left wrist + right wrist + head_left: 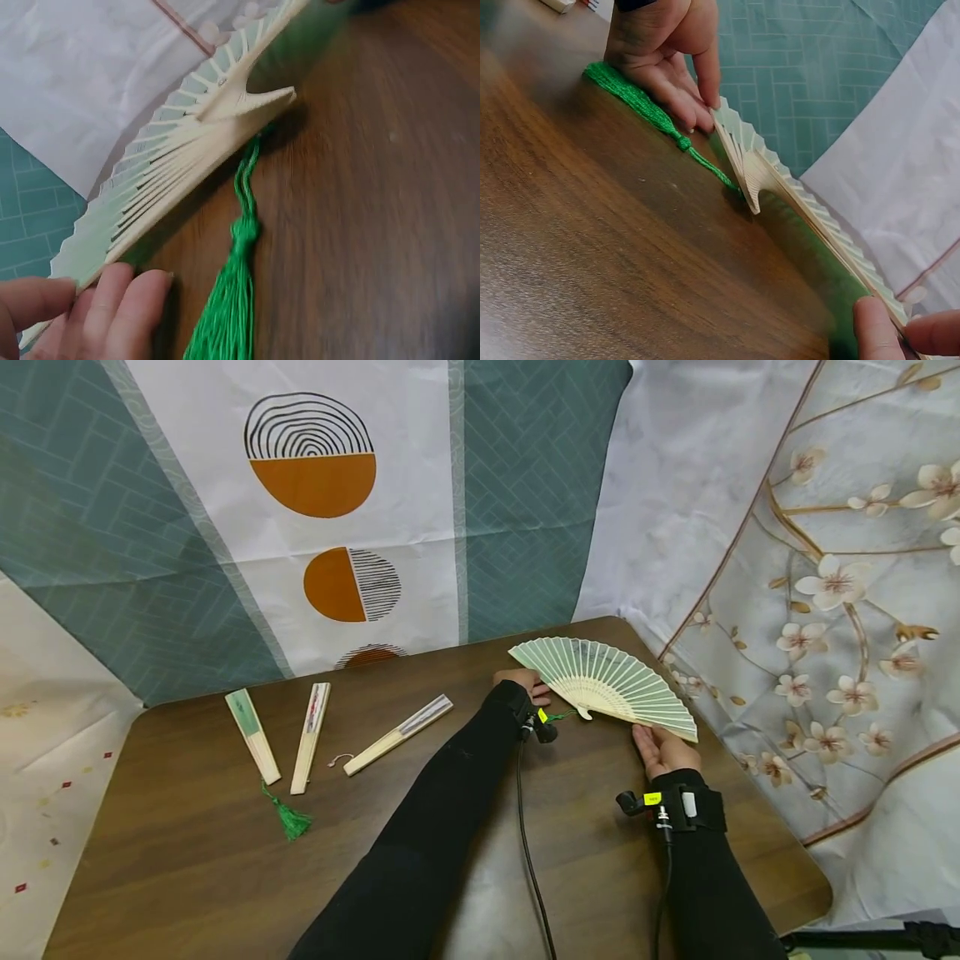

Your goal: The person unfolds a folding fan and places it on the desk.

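A pale green folding fan (592,681) is spread wide above the right part of the table, its light ribs meeting at a pointed pivot end. My left hand (522,683) pinches its left outer edge between thumb and fingers, as the left wrist view shows. At the opposite outer edge, my right hand (665,749) holds the fan between thumb (932,332) and fingers. From the pivot hangs a green tassel (236,262), which lies along the wood in both wrist views.
On the left of the brown table (187,868) lie a folded green fan (252,735) with a green tassel (291,818), a folded pale fan (310,739) and another folded fan (399,735) set slantwise. Patterned cloths (532,527) hang behind. A cable (530,852) trails from each wrist.
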`<state>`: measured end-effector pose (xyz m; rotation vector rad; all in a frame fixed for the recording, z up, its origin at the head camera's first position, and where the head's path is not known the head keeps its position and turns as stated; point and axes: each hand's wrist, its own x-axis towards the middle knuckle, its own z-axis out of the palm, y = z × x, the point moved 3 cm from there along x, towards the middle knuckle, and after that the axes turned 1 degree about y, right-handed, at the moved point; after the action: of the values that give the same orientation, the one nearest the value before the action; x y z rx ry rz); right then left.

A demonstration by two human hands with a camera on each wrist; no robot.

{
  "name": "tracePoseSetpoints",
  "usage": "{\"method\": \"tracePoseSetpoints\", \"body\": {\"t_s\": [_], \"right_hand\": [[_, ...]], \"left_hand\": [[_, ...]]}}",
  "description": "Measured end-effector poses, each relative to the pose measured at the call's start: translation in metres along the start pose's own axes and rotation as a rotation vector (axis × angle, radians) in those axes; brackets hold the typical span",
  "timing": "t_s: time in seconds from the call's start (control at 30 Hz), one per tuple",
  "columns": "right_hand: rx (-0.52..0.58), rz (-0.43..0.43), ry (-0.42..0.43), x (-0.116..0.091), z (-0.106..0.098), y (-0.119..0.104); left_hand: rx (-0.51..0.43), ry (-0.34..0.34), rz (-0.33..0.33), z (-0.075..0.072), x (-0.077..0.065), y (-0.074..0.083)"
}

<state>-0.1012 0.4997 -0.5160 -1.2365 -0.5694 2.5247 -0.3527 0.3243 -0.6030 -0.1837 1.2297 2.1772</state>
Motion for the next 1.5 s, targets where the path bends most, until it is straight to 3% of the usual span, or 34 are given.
{"method": "tracePoseSetpoints", "body": {"t_s": [0.03,0.07,0.1,0.13,0.2,0.27,0.4,0.7,1.1,1.27,1.5], "right_hand": [[0.004,0.000,0.003,0.000,0.000,0.000],[0.005,-0.001,0.006,0.000,-0.001,0.000],[0.005,-0.004,0.008,-0.001,-0.001,-0.001],[0.002,-0.007,0.010,-0.001,-0.002,-0.001],[-0.007,-0.007,0.001,-0.001,-0.003,-0.002],[-0.011,0.001,-0.012,-0.001,-0.005,-0.003],[-0.001,0.041,-0.029,-0.001,-0.009,-0.006],[0.014,0.028,-0.009,0.002,-0.001,-0.011],[-0.055,-0.056,0.021,0.000,-0.002,0.004],[-0.035,-0.023,-0.012,-0.007,-0.003,0.011],[-0.037,-0.011,-0.038,-0.007,-0.002,0.010]], "left_hand": [[0.071,0.125,-0.001,0.016,-0.031,0.015],[0.098,0.117,0.005,0.017,-0.039,0.018],[0.173,0.216,-0.013,0.031,-0.065,0.031],[0.218,0.241,-0.004,0.039,-0.084,0.040],[0.274,0.268,0.004,0.047,-0.107,0.049],[0.297,0.277,0.002,0.048,-0.108,0.049],[0.321,0.310,-0.001,0.043,-0.091,0.041],[0.244,0.352,-0.026,0.042,-0.061,0.036],[0.236,0.356,0.003,0.045,-0.066,0.041],[0.259,0.345,-0.004,0.051,-0.062,0.045],[0.353,0.402,0.012,0.053,-0.058,0.047]]}}
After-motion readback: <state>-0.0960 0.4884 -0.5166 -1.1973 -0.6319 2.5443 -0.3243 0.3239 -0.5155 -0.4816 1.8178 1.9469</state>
